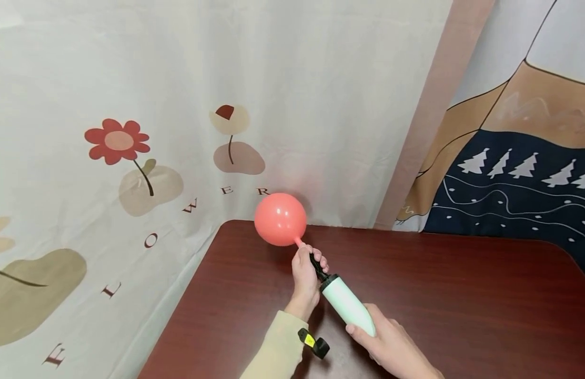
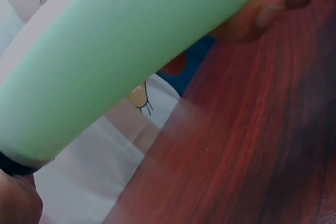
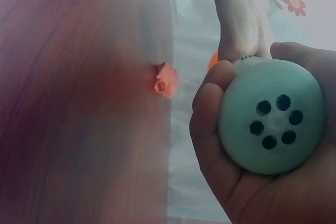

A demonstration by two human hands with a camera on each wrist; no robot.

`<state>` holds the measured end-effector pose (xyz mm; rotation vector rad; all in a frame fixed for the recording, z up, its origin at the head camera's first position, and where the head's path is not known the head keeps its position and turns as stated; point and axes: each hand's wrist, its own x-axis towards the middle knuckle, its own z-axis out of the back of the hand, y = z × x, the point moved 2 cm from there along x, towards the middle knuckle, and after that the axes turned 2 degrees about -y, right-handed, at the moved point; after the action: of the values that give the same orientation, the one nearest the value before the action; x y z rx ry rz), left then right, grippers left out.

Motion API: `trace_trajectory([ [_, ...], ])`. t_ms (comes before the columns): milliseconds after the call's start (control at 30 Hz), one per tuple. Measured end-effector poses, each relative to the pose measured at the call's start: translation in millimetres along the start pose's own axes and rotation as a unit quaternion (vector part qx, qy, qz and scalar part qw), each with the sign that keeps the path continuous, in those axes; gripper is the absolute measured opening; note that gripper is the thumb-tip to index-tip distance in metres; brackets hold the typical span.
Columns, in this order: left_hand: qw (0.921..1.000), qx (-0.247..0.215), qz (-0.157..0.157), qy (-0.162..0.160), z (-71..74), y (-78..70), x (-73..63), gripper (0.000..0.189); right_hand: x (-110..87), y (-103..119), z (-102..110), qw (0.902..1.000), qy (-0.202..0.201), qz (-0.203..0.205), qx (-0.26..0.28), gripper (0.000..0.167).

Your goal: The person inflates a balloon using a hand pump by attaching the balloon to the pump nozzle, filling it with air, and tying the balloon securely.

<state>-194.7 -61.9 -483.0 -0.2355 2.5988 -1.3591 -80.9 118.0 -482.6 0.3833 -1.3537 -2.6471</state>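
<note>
A round, inflated coral balloon (image 1: 280,219) sits at the far end of a hand pump, with its neck running down into my left hand (image 1: 305,271). That hand grips the neck together with the pump's black front part (image 1: 318,266). My right hand (image 1: 392,339) holds the lower end of the pale green pump barrel (image 1: 346,302). In the right wrist view, its fingers curl around the rounded barrel end (image 3: 278,121), which has several dark holes. The barrel (image 2: 121,51) crosses the left wrist view between both hands' fingertips. My left hand covers the balloon's mouth.
Below is a dark red-brown table (image 1: 463,300). A crumpled coral piece (image 3: 166,80), resembling a deflated balloon, shows by the table edge in the right wrist view. Behind the table hang a pale flower-print curtain (image 1: 330,105) and a landscape-print cloth (image 1: 515,173).
</note>
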Motion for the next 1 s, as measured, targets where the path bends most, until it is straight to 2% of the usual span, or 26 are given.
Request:
trace_trajectory([
  [133, 0.9998, -0.013, -0.001, -0.014, 7.5, -5.7, 7.3, 0.029, -3.1, -4.7, 0.7, 0.9999, 0.004, -0.006, -0.011, 0.059],
  [333, 0.9991, -0.020, -0.011, -0.036, 18.9, -13.7, 17.6, 0.030, -10.2, -15.1, 2.2, 0.9985, 0.043, -0.032, -0.013, 0.063],
  [467, 0.9986, -0.028, -0.019, -0.042, 22.3, -16.5, 19.3, 0.030, -10.8, -17.0, 1.7, 0.9976, 0.055, -0.039, -0.014, 0.064],
  [700, 0.9996, -0.011, 0.001, -0.026, 22.6, -9.6, 13.7, 0.029, -10.2, -17.0, 1.6, 0.9980, 0.058, -0.006, -0.025, 0.061],
  [1000, 0.9999, 0.003, 0.005, 0.010, 8.1, 6.9, -3.8, 0.028, -3.7, -6.7, -3.0, 0.9991, 0.009, 0.026, -0.033, 0.057],
])
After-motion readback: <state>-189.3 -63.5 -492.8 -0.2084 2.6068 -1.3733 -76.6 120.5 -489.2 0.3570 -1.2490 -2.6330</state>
